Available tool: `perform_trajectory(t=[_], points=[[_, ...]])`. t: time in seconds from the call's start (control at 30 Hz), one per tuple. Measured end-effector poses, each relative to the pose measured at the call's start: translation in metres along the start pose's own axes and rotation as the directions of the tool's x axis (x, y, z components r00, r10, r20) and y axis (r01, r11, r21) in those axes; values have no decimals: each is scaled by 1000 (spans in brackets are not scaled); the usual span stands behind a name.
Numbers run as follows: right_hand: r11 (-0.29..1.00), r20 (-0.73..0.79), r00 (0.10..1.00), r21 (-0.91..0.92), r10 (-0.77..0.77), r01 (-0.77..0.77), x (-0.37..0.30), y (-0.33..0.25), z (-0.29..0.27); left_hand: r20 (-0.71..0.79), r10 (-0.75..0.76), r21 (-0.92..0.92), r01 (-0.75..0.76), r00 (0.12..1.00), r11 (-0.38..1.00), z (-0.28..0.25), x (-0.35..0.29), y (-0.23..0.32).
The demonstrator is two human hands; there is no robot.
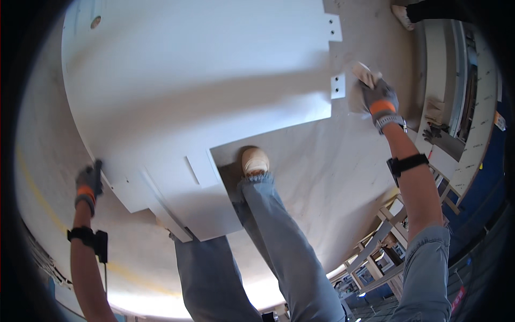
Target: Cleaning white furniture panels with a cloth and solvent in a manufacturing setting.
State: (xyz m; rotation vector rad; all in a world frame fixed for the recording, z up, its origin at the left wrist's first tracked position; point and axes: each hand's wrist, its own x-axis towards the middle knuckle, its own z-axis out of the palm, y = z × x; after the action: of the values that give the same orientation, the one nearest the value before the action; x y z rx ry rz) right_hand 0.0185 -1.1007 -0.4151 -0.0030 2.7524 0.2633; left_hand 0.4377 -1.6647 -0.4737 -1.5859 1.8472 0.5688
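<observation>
A large white sheet-metal panel with a cut-out corner and small perforated tabs fills the upper middle of the view, held above the floor. My left hand, in a grey and orange glove, grips the panel's left edge. My right hand, gloved the same way, is closed around a pale cloth by the panel's right edge, next to a tab. Whether the cloth touches the tab is unclear. My legs in grey-blue trousers and one light shoe show below the panel.
Pale concrete floor lies underneath. Metal frame racks stand at the lower right. A white bench or cabinet with a dark glove on it runs along the right. Another person's shoe is at the top right.
</observation>
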Motion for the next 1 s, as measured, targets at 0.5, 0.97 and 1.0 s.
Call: perform_trajectory(t=[0.5,0.97,1.0], points=[[520,611,791,686,-31,-509,-83,-7,93,597,-30,-795,597,801,106,101,-58,-24],[606,38,935,752,354,-260,-97,-42,60,429,-71,-873,434,900,222,101,-44,-32],[905,-204,976,425,70,24,-95,-48,60,433,-112,-862,447,895,238,102,-45,-30]])
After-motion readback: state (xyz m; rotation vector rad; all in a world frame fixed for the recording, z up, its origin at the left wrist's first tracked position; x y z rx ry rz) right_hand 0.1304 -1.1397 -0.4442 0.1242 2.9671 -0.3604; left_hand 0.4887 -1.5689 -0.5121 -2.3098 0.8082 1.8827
